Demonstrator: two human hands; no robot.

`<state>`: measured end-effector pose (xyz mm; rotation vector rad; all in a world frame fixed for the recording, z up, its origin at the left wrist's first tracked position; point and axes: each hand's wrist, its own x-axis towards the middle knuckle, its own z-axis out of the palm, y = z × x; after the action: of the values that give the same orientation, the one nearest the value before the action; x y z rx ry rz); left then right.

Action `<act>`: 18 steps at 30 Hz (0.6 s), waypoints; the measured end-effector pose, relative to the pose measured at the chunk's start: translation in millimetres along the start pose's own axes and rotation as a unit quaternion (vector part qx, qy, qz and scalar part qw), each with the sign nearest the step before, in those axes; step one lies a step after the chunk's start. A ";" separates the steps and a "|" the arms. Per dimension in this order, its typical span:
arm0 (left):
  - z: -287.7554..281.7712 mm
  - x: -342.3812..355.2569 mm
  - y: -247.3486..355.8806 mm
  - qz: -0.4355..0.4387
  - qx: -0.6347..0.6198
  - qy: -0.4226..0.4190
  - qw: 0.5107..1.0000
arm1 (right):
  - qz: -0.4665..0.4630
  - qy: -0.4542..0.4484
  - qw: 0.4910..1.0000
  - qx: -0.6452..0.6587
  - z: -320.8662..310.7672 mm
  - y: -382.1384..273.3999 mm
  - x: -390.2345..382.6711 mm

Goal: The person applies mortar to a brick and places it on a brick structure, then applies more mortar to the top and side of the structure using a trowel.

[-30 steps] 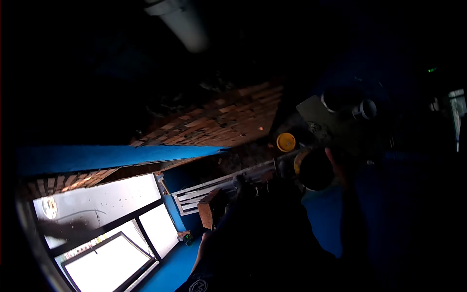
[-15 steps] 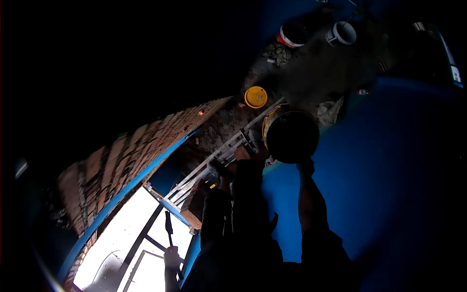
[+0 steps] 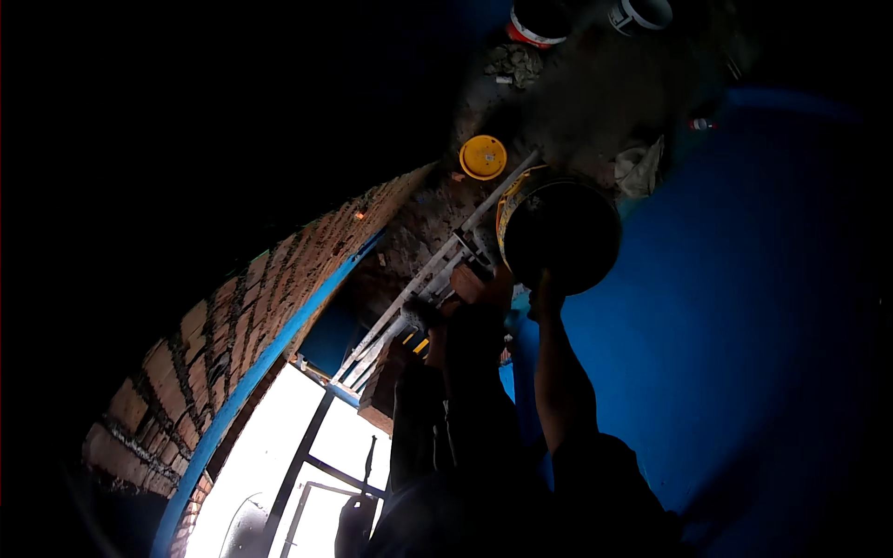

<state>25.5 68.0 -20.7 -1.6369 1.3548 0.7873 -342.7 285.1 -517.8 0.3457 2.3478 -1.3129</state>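
Note:
My right hand (image 3: 547, 296) grips the near rim of a round bucket (image 3: 507, 214), yellow on its outer side. The bucket is tilted so its dark mouth faces me; what is inside cannot be made out. At the lower left, my left hand (image 3: 354, 523) is closed round the handle of a trowel (image 3: 370, 458). Hand and trowel show only as a dark outline against a bright opening, with the narrow blade pointing away from me.
Below me runs a pale metal frame (image 3: 419, 279) beside brick-coloured blocks (image 3: 379, 391). A brick wall (image 3: 223, 344) rises at the left, a blue wall (image 3: 670, 344) at the right. Farther off are a yellow lid or pail (image 3: 483, 158), a crumpled sack (image 3: 638, 170) and a white bucket (image 3: 642, 16).
The view has shifted, so the far buckets sit higher. My right hand has moved left along the bucket's rim. The trowel has turned and now looks thinner.

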 end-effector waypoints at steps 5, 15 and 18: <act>-3.4 85.0 -103.5 0.147 -0.034 0.000 0.989 | 0.001 -0.074 0.997 0.029 -74.3 -21.2 -21.6; 14.1 114.6 -129.8 0.252 -0.102 0.058 0.961 | -0.314 -0.201 0.824 -0.426 -193.9 -203.0 -83.5; 70.2 139.1 -166.1 0.386 0.231 0.155 0.879 | -0.350 -0.296 0.679 -0.573 -200.4 -316.5 -107.3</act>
<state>220.8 78.5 -137.3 -0.8348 2.2823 0.5630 -427.7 290.0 -137.5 -1.2572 2.1926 0.1389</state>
